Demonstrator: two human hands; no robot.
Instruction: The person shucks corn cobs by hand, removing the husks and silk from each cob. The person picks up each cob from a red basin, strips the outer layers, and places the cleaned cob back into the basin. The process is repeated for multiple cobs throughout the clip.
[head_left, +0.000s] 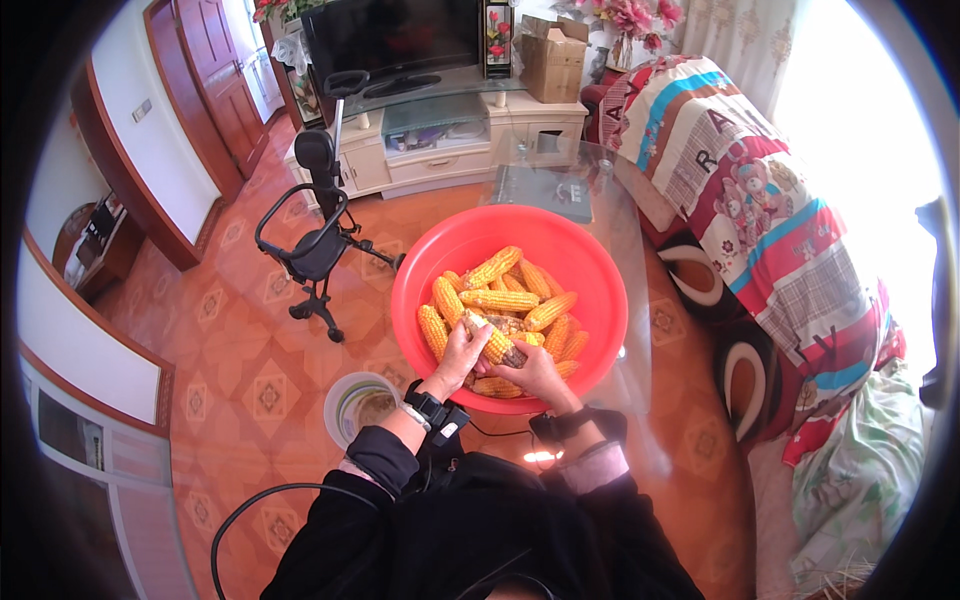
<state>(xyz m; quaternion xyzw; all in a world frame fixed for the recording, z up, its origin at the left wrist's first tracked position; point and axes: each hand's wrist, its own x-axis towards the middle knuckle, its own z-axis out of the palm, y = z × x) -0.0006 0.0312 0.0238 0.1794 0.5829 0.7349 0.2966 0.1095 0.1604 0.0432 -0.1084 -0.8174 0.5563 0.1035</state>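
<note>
Both hands hold one ear of dried corn (495, 346) over a large red plastic basin (420, 270). My left hand (460, 354) grips its upper left end, where pale cob shows. At the lower right end, which looks dark and discoloured, my right hand (538, 367) has its fingers around the ear. More yellow corn ears (498, 300) lie heaped in the basin below and beyond my hands. A darkened ear (507, 324) lies just behind the held one. The fingers' undersides are hidden.
The basin overlaps a glass table (630, 315) bearing a dark flat box (541, 192). A white bucket (334, 411) stands on the floor at left. Beyond it is a black wheeled chair (315, 244). A sofa with a patterned cover (757, 202) lines the right. A black cable (247, 504) loops lower left.
</note>
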